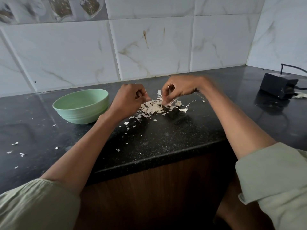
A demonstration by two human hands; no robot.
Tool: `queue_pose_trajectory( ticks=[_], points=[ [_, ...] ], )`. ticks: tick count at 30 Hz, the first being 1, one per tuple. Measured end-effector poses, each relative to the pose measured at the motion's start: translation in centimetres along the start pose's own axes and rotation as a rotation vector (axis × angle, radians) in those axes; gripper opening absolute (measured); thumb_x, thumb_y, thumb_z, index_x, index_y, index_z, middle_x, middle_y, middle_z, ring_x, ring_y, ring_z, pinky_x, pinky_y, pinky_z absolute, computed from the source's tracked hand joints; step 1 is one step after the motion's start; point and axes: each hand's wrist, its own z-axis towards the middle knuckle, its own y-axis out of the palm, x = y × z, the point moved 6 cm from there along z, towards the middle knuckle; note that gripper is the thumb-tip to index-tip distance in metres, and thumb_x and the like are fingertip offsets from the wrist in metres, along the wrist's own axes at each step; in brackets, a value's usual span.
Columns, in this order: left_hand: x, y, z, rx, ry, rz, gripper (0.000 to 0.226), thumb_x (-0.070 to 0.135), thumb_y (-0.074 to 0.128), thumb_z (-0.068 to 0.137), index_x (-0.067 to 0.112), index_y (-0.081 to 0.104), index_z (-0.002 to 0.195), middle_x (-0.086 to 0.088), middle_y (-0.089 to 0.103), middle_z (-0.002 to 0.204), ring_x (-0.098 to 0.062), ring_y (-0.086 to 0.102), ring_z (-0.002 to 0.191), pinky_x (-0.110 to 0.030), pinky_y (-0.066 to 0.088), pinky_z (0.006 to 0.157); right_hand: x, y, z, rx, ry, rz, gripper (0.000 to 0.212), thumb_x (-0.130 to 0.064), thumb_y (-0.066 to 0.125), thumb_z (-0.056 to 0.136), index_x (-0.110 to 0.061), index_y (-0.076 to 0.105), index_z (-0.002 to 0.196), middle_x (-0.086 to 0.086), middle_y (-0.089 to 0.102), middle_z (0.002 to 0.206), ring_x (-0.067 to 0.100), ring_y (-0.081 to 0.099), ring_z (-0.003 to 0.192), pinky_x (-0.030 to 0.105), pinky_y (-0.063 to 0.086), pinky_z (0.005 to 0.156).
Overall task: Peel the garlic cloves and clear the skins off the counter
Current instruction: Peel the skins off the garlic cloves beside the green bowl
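Observation:
A heap of pale garlic skins (153, 107) lies on the black counter (166, 135), and both hands hover just over it. My left hand (128, 97) is curled at the heap's left edge with a bit of skin at its fingertips. My right hand (178, 88) is above the heap's right side, its fingertips pinching skins. Whether either hand also holds a clove is hidden by the fingers. A mint green bowl (81, 107) stands to the left of my left hand; its inside is not visible.
Small skin flakes (15, 143) are scattered over the counter's left and front. A black adapter box (279, 84) with a cable sits at the far right. A tiled wall (149, 47) backs the counter. The counter edge (166, 156) runs below my forearms.

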Motion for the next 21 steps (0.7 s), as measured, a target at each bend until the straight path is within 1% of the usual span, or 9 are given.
queue_pose_trajectory(
  ticks=[2,5,7,9,13,15,17,19,21],
  points=[
    [-0.2,0.0,0.1,0.006,-0.005,0.0,0.006,0.016,0.08,0.092,0.015,0.076,0.089,0.015,0.071,0.071,-0.001,0.065,0.065,-0.024,0.049,0.065,0.0,-1.0,-0.6,0.095,-0.019,0.132,0.032,-0.049,0.082,0.083,-0.02,0.076,0.096,-0.004,0.078,0.096,0.007,0.067,0.084,0.034,0.052,0.084],
    [-0.3,0.0,0.1,-0.004,0.006,-0.021,0.017,0.0,0.067,0.098,0.011,0.076,0.089,0.009,0.073,0.071,0.004,0.068,0.065,-0.021,0.055,0.065,0.2,-2.5,-1.4,0.2,-0.047,0.368,0.032,-0.034,0.079,0.091,-0.009,0.069,0.108,0.007,0.08,0.103,0.017,0.076,0.095,0.042,0.055,0.097],
    [-0.1,0.1,0.1,-0.023,0.02,-0.031,0.028,-0.012,0.059,0.095,0.008,0.077,0.091,0.006,0.076,0.077,0.005,0.068,0.067,-0.015,0.054,0.067,0.3,-2.7,-1.7,0.201,-0.048,0.402,0.039,-0.032,0.079,0.092,-0.003,0.068,0.115,0.01,0.08,0.103,0.021,0.076,0.096,0.043,0.055,0.097],
    [0.0,0.3,0.2,-0.035,0.053,-0.01,0.038,-0.016,0.058,0.09,0.015,0.079,0.092,0.005,0.079,0.083,-0.002,0.071,0.073,-0.022,0.059,0.074,0.3,-2.1,-1.6,0.137,-0.043,0.371,0.037,-0.03,0.08,0.089,-0.007,0.072,0.116,0.012,0.079,0.106,0.02,0.074,0.095,0.042,0.056,0.095],
    [0.0,0.5,-0.1,-0.042,0.053,-0.006,0.02,0.001,0.076,0.089,0.019,0.081,0.097,0.01,0.079,0.089,-0.007,0.072,0.082,-0.033,0.061,0.084,0.3,-1.0,-1.1,0.045,-0.008,0.341,0.036,-0.026,0.086,0.083,-0.012,0.076,0.115,0.019,0.075,0.107,0.019,0.069,0.092,0.033,0.058,0.086],
    [0.4,0.3,-0.2,-0.036,0.05,-0.035,0.01,0.013,0.083,0.088,0.019,0.081,0.096,0.009,0.078,0.083,-0.008,0.072,0.077,-0.033,0.061,0.08,0.3,-1.1,-1.1,0.068,-0.001,0.359,0.035,-0.024,0.088,0.082,-0.011,0.075,0.112,0.011,0.076,0.098,0.015,0.069,0.086,0.031,0.058,0.082],
    [0.7,0.1,-0.4,-0.028,0.029,-0.04,0.002,0.022,0.081,0.093,0.02,0.08,0.093,0.009,0.076,0.073,-0.011,0.072,0.066,-0.028,0.058,0.067,0.3,-1.4,-1.2,0.097,-0.006,0.401,0.032,-0.023,0.088,0.082,-0.009,0.074,0.108,0.008,0.077,0.097,0.012,0.069,0.082,0.028,0.056,0.078],
    [0.9,0.1,-0.5,-0.014,0.01,-0.036,0.016,0.03,0.071,0.102,0.022,0.079,0.09,0.009,0.073,0.066,-0.016,0.07,0.056,-0.027,0.054,0.056,0.2,-1.7,-1.3,0.128,-0.028,0.425,0.03,-0.024,0.087,0.084,-0.007,0.076,0.106,0.011,0.076,0.098,0.014,0.066,0.083,0.026,0.053,0.077],
    [1.1,0.2,-0.4,0.001,0.001,-0.047,0.03,0.039,0.061,0.107,0.025,0.079,0.087,0.008,0.072,0.064,-0.016,0.07,0.056,-0.032,0.056,0.056,-0.1,-1.7,-1.2,0.141,-0.06,0.441,0.027,-0.023,0.085,0.086,-0.007,0.078,0.106,0.02,0.074,0.1,0.021,0.062,0.086,0.03,0.049,0.077]
  ],
)
